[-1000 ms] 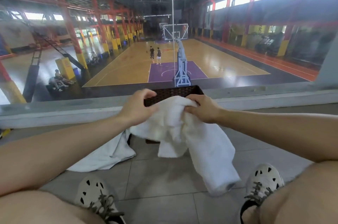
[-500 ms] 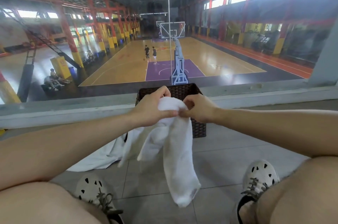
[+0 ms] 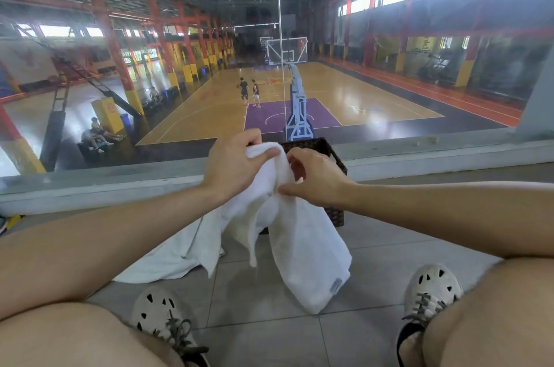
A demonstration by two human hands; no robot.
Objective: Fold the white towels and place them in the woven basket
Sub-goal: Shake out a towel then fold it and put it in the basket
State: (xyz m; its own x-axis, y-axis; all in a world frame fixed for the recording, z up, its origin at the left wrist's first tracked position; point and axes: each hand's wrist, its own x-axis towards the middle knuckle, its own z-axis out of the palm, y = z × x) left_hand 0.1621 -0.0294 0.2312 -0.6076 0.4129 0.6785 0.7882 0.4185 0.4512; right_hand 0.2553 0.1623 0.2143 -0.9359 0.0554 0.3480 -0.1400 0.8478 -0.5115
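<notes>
Two towels show: a spare towel [image 3: 168, 258] on the floor at eight o'clock; the left hand [image 3: 236, 165] and right hand [image 3: 314, 177], fingers pinched shut, hold the hanging towel [image 3: 302, 243] before the woven basket [image 3: 335, 156] at twelve. Likely gathering corners; folding needs an even edge next.

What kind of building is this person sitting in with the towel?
Most likely an indoor sports hall, seen from a raised ledge behind glass. Below lies a basketball court with a backboard, and two players stand on it.
</notes>
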